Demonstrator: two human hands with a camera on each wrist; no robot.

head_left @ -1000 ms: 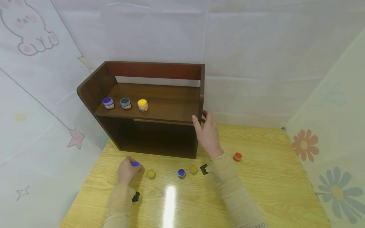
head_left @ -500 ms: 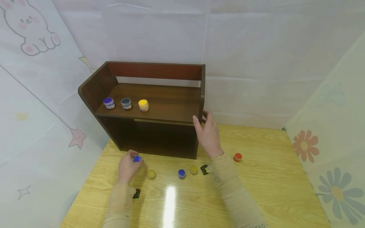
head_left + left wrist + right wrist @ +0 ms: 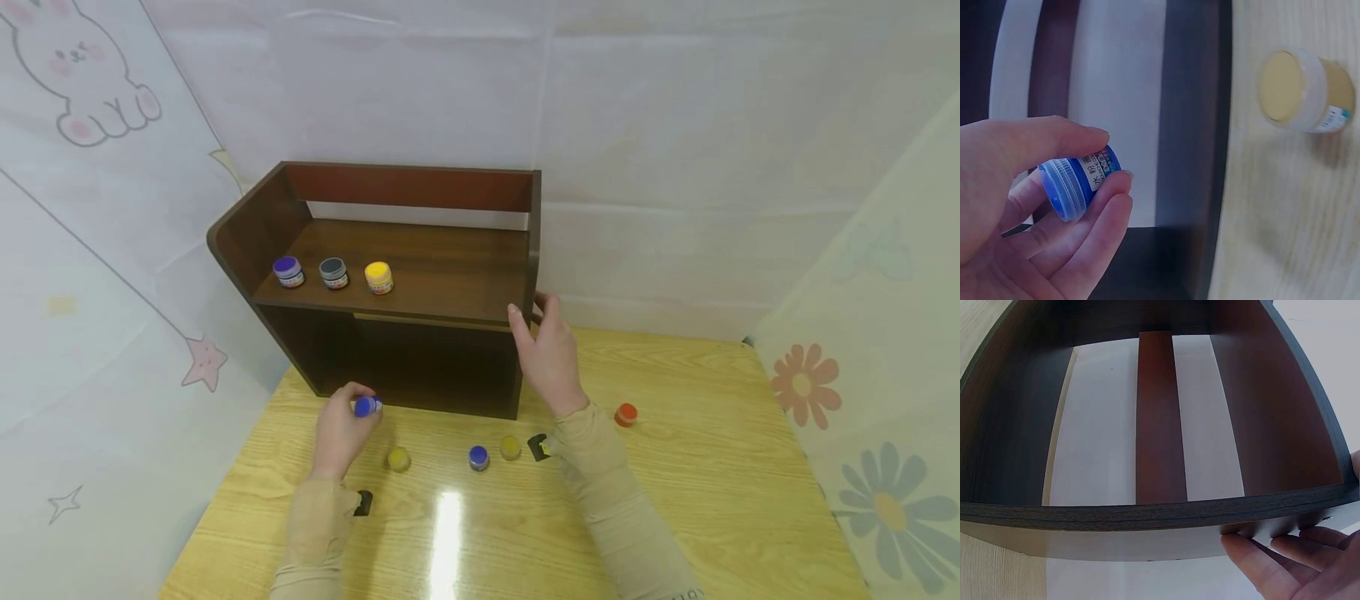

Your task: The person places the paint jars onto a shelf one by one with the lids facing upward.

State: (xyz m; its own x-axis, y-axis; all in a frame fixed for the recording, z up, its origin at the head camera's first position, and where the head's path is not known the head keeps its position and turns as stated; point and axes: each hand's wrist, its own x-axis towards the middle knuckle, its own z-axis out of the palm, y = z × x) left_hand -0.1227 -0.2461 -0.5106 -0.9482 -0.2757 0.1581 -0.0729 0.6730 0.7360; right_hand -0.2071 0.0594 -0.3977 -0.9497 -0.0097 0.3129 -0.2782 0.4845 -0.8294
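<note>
A dark brown wooden shelf [image 3: 420, 267] stands at the back of the yellow table [image 3: 712, 467]. On its upper board sit a purple-lidded jar [image 3: 288, 271], a grey-lidded jar [image 3: 333, 272] and a yellow jar [image 3: 378, 277]. My left hand [image 3: 341, 429] pinches a small blue jar [image 3: 367, 406] [image 3: 1079, 181] just in front of the shelf's lower opening. My right hand [image 3: 546, 350] grips the shelf's right side panel [image 3: 1147, 515], fingers [image 3: 1272, 562] wrapped behind it.
Loose on the table lie a yellow jar [image 3: 398, 458] [image 3: 1304, 90], a blue jar [image 3: 477, 457], an olive-yellow jar [image 3: 510, 447], a black jar [image 3: 538, 447] and an orange jar [image 3: 626, 413]. Another black jar [image 3: 363, 502] lies by my left wrist. Paper walls enclose the table.
My left hand has lifted the blue jar and carried it forward toward the shelf's lower opening. My right hand has stayed on the shelf's side.
</note>
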